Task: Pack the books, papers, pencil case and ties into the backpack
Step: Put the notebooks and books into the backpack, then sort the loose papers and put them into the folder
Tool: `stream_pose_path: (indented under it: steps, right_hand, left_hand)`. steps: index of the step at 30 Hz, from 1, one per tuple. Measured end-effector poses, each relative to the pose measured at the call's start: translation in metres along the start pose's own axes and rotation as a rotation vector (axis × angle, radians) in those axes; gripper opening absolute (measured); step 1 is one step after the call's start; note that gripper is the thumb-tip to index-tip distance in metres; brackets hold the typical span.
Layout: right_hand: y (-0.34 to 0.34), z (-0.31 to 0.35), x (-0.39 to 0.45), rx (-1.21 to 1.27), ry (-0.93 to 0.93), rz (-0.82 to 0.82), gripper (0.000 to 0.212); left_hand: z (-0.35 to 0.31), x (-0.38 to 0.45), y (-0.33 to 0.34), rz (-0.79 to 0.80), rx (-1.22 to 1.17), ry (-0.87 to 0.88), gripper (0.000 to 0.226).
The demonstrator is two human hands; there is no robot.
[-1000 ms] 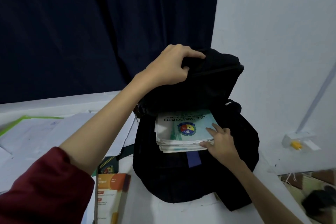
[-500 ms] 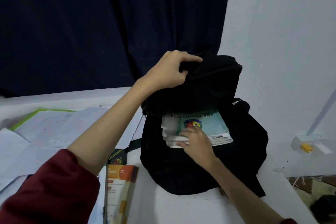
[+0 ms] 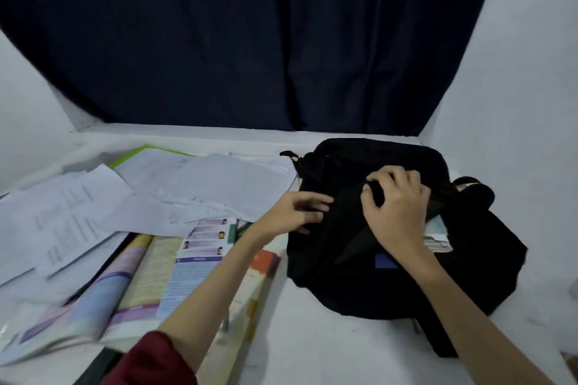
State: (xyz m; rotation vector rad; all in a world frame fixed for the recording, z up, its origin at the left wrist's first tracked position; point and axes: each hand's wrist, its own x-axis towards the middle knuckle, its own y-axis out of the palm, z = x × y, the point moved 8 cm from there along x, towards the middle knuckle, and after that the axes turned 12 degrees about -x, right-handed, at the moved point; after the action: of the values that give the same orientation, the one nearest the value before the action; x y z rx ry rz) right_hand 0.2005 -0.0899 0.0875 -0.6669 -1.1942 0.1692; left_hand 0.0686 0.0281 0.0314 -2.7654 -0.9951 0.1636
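The black backpack (image 3: 359,278) lies slumped on the white table at the right. My right hand (image 3: 395,206) rests on top of it, fingers curled around the dark fabric of its upper flap. My left hand (image 3: 295,212) touches the bag's left side, fingers pressing into the fabric. A sliver of green-and-white booklets (image 3: 438,236) shows inside the opening, right of my right hand. Loose white papers (image 3: 200,191) are spread at the left. Large colourful books (image 3: 147,278) lie below them, with an orange-and-white book (image 3: 256,284) partly under my left forearm.
A green-edged folder (image 3: 140,151) peeks out under the papers at the back. A dark curtain (image 3: 250,40) hangs behind the table, with white walls on both sides. A bare strip of white table (image 3: 312,337) lies in front of the backpack.
The backpack flap has dropped from held up to lying down over the booklets. My left hand moved from the flap's top to the bag's left side; my right hand left the booklets and gripped the flap.
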Motion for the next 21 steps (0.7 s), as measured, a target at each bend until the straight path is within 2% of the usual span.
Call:
stream_pose_path:
  steps: [5, 7, 10, 13, 17, 21]
  right_hand:
    - [0.021, 0.071, -0.016, -0.043, -0.070, 0.007, 0.023]
    - [0.035, 0.115, -0.021, 0.005, -0.117, 0.063, 0.026]
    - [0.070, 0.187, -0.030, 0.091, -0.160, 0.239, 0.023]
    - [0.121, 0.260, -0.042, 0.121, -0.205, 0.516, 0.019]
    - [0.183, 0.327, -0.052, 0.098, -0.217, 0.771, 0.037]
    - [0.221, 0.343, -0.052, -0.055, -0.185, 0.921, 0.059]
  left_hand:
    - [0.052, -0.067, -0.104, -0.250, -0.045, -0.079, 0.022]
    - [0.070, -0.096, -0.157, -0.365, -0.066, -0.130, 0.022]
    - [0.091, -0.134, -0.244, -0.534, 0.018, -0.134, 0.027]
    - [0.115, -0.161, -0.325, -0.659, 0.092, -0.196, 0.022]
    - [0.138, -0.166, -0.396, -0.656, 0.211, -0.308, 0.034]
    - [0.152, -0.145, -0.411, -0.508, 0.073, -0.348, 0.043]
